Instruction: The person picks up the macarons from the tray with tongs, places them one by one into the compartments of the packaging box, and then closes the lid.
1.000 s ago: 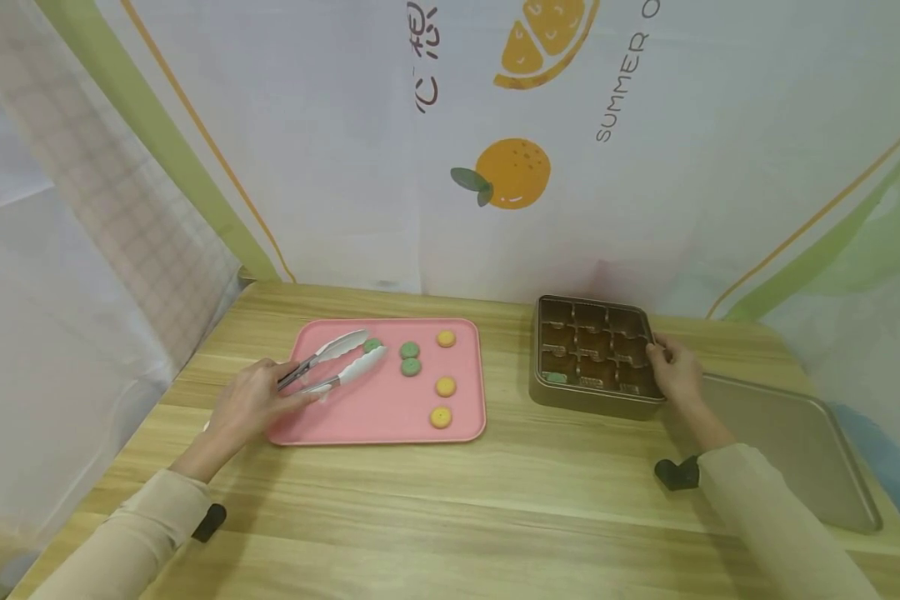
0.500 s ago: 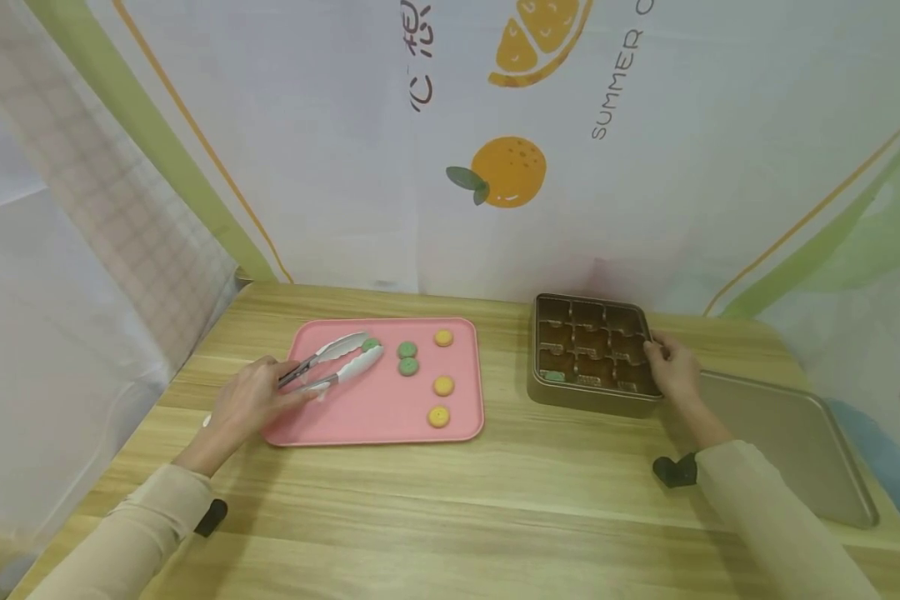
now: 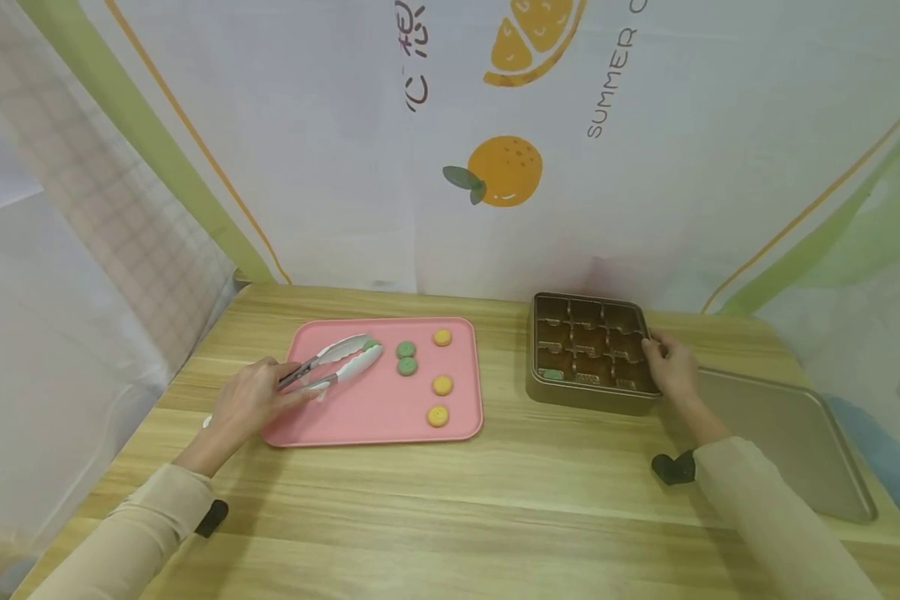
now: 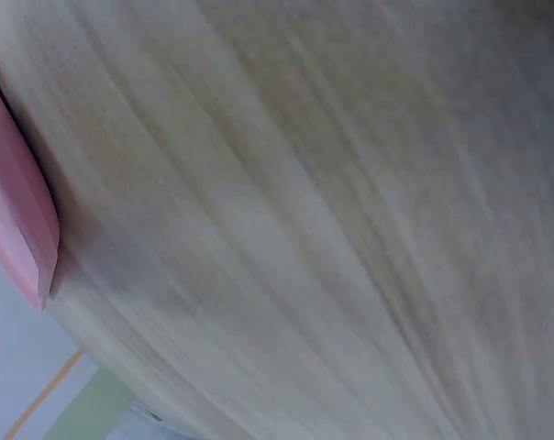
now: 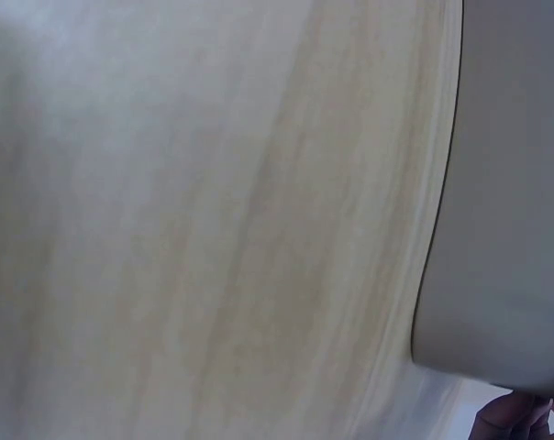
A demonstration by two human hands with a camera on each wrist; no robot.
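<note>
Three yellow discs [image 3: 442, 385] and two green discs [image 3: 407, 367] on the pink tray [image 3: 378, 417], right of the tongs [image 3: 356, 365] clasped in the left grip [image 3: 247, 398]; another green disc [image 3: 372, 344] between their jaws. Compartmented box [image 3: 592, 397], held at its right side by the right grip [image 3: 673, 367], beside a flat sheet [image 3: 787, 442]. Between tray and box, room on the bench [image 3: 506, 375]; along the far edge, curtain [image 3: 480, 250] lettered "SUMMER".

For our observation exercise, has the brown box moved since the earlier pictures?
No: in the head view, the brown box keeps the same gap from the pink tray.
</note>
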